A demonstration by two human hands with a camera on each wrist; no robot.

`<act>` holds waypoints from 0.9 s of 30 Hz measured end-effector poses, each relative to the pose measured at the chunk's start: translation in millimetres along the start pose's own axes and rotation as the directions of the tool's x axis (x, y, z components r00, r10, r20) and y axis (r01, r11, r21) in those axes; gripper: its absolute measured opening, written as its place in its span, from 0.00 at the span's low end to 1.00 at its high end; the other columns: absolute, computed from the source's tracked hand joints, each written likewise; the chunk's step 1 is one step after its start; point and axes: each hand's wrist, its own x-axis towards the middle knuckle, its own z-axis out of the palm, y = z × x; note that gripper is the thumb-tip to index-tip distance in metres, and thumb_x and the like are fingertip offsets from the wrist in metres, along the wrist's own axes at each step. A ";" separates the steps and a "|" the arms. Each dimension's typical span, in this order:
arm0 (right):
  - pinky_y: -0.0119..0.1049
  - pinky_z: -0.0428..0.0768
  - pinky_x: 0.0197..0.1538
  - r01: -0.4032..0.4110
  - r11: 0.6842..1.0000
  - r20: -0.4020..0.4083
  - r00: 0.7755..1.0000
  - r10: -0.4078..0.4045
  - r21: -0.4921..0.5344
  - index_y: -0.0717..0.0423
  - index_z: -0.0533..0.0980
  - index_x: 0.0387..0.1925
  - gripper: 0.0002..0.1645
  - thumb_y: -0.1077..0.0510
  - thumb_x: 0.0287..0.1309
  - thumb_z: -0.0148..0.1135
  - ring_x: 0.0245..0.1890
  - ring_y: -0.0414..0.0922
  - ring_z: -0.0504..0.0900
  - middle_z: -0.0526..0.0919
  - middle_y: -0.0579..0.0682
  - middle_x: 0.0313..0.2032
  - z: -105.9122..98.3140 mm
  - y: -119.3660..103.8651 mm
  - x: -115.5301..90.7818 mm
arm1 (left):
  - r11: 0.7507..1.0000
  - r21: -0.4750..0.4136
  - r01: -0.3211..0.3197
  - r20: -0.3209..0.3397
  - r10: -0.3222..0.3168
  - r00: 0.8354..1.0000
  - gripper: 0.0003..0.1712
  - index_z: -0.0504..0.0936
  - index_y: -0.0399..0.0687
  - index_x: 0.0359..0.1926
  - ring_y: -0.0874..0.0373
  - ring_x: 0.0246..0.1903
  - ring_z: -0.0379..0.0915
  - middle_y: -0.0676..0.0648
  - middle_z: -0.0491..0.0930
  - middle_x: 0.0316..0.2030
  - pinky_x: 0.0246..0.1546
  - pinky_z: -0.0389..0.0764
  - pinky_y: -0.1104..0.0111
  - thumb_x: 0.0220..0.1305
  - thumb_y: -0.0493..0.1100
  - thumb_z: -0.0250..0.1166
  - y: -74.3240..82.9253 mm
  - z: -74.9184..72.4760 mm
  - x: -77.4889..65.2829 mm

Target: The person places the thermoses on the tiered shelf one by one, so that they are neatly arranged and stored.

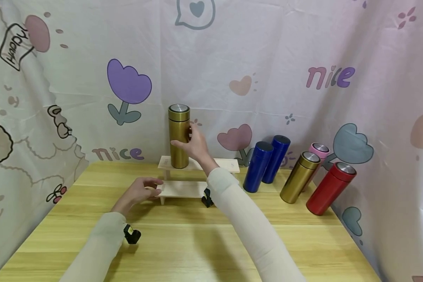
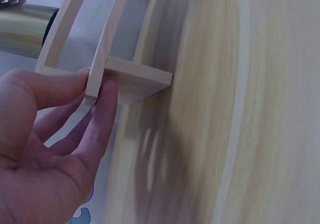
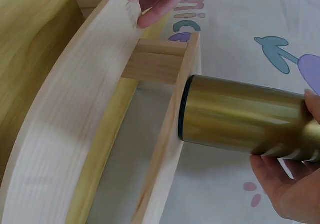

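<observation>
A gold thermos bottle stands upright on the left part of the upper step of a small two-tier wooden rack. My right hand grips it from the right, thumb in front and fingers behind. In the right wrist view the base of the gold bottle meets the upper board. My left hand is at the left end of the lower step. In the left wrist view, thumb and fingers of the left hand pinch the end of the lower board.
To the right of the rack stand two blue bottles, another gold bottle, a pink bottle partly hidden behind it, and a red bottle near the table's right edge. A patterned curtain hangs behind the wooden table.
</observation>
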 end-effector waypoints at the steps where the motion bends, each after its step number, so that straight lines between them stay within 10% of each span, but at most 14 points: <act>1: 0.46 0.77 0.70 0.001 1.000 -0.002 1.000 -0.001 0.002 0.56 0.63 0.73 0.48 0.55 0.57 0.78 0.68 0.54 0.77 0.75 0.58 0.69 0.5 0.3 -0.4 | 1.000 0.004 0.000 -0.003 0.000 1.000 0.24 0.79 0.34 0.63 0.52 0.47 0.80 0.30 0.77 0.58 0.47 0.88 0.60 0.69 0.37 0.68 0.1 0.1 -0.1; 27: 0.53 0.76 0.69 -0.078 0.991 0.068 0.995 0.071 0.111 0.49 0.60 0.77 0.49 0.49 0.61 0.74 0.70 0.59 0.74 0.73 0.59 0.70 -30.1 16.6 -28.7 | 0.997 0.044 0.067 -0.064 -0.064 0.996 0.23 0.81 0.37 0.61 0.49 0.49 0.78 0.33 0.79 0.57 0.47 0.86 0.64 0.67 0.38 0.70 4.6 5.1 0.2</act>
